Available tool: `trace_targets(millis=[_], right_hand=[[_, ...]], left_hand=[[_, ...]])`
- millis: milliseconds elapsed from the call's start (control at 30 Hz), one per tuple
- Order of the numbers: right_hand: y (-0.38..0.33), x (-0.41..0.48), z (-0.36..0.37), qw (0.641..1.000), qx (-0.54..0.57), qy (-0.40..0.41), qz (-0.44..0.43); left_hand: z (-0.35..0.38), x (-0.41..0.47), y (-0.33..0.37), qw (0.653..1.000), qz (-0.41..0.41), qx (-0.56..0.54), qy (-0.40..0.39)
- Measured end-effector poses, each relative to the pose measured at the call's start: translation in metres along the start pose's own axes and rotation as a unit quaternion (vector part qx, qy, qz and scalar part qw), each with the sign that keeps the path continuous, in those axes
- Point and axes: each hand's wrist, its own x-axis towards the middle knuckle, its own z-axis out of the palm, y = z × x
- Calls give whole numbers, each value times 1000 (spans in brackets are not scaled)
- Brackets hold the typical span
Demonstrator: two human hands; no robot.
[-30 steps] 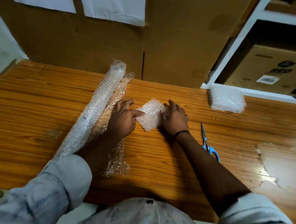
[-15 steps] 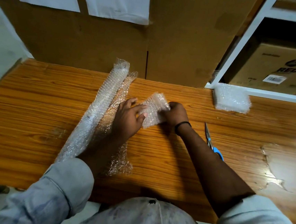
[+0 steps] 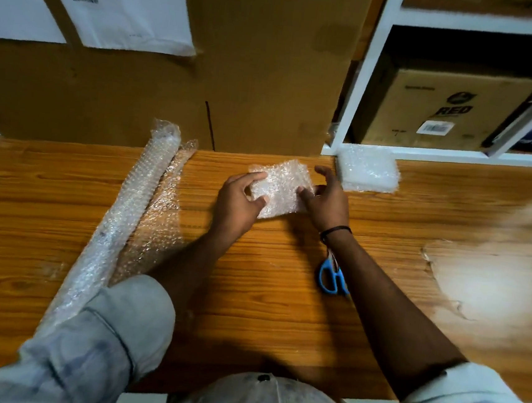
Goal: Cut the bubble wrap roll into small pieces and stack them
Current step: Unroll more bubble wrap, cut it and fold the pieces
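Lifted off the desk [image 3: 247, 313] since the earlier frames, the piece [image 3: 281, 183] had been carried toward the far edge. It was pinched at one side by the left hand [image 3: 237, 201] and at the other by the right hand [image 3: 327, 204], just beside the stack [image 3: 369, 174] at that edge. Stacking of this piece was judged unfinished; much of the roll [image 3: 120, 216] was left uncut at the left, scissors [image 3: 330, 277] laid aside.

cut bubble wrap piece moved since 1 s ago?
Yes. The cut piece, held in left hand and right hand, went right and away from the person: farther from the bubble wrap roll, nearer the stack.
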Motion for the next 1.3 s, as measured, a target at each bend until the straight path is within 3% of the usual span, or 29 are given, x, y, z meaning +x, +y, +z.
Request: trace_targets(millis=[333, 600, 867, 933, 1033, 1167, 1300], right_hand=[[54, 46, -104, 984, -74, 88, -136], [76, 126, -156, 987, -92, 72, -109], [91, 162, -154, 990, -116, 31, -71], [95, 160, -150, 978, -180, 57, -93], [91, 159, -144, 940, -264, 89, -197], [81, 169, -133, 901, -333, -39, -277], [101, 172, -121, 886, -388, -129, -217]], left_hand=[[109, 33, 81, 999, 26, 30, -36], [182, 101, 118, 999, 7, 43, -23], [201, 117, 123, 993, -12, 118, -20], [200, 113, 122, 984, 1, 179, -2], [199, 109, 120, 959, 79, 271, 34], [208, 117, 120, 918, 137, 372, -29], [215, 117, 108, 898, 112, 413, -97]])
